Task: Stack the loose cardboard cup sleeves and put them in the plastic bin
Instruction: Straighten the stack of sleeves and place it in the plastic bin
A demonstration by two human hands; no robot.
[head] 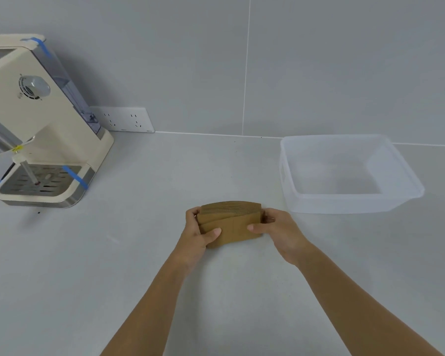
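A stack of brown cardboard cup sleeves (233, 222) stands on edge on the grey counter, squeezed between both hands. My left hand (197, 236) grips its left end, thumb across the front face. My right hand (279, 231) grips the right end, thumb also on the front. The translucent plastic bin (290, 181) sits to the right and slightly behind the stack, with nothing inside it. No loose sleeves lie elsewhere on the counter.
A cream espresso machine (36, 119) with blue tape strips stands at the back left, its drip tray facing forward. A white wall socket panel (127, 119) sits behind it. The grey counter (139, 240) meets a grey tiled wall at the back.
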